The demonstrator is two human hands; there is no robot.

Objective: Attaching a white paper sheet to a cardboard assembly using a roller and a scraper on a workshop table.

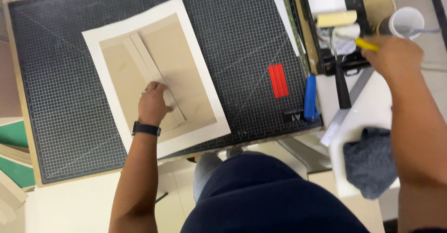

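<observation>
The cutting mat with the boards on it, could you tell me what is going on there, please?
A person's left hand presses on the narrow strip between two tan boards laid on a cream sheet, which lies on the black gridded cutting mat. Their right hand grips a yellow-handled roller over the black tray to the right.

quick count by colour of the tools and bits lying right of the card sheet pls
Red: 1, flat red plastic scraper
Blue: 1, blue-handled tool
Black: 1, black-handled tool
Yellow: 1, yellow-handled paint roller in the right hand
Grey: 1, dark grey cloth
Total: 5
</observation>
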